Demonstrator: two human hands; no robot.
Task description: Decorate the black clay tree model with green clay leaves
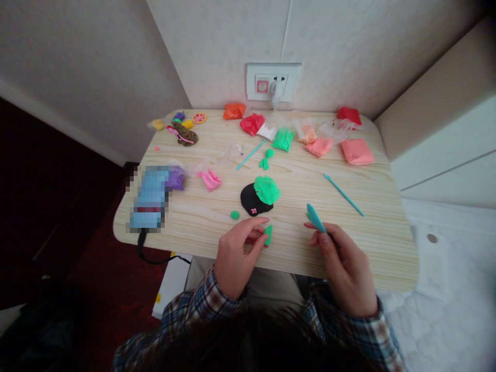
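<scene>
Between the thumb and fingers of my left hand (241, 253) is a small flat piece of green clay (268, 235), held just above the front of the table. My right hand (344, 263) grips a light blue clay knife (316, 218), its blade pointing up and to the left. Beyond my left hand lies a black clay shape (251, 199) with a small pink flower on it and a ruffled green clay mass (267, 190) on its upper right. A green clay lump (234, 215) sits to the left of it, and more green clay pieces (265, 163) lie behind.
Two thin blue tools, one left (251, 154) and one right (344, 195), lie on the wooden table (310, 181). Bags of coloured clay, such as a green bag (283, 139), line the back. A blurred phone-like device (150, 199) with a cable rests at left; brown clay (185, 134) is behind it.
</scene>
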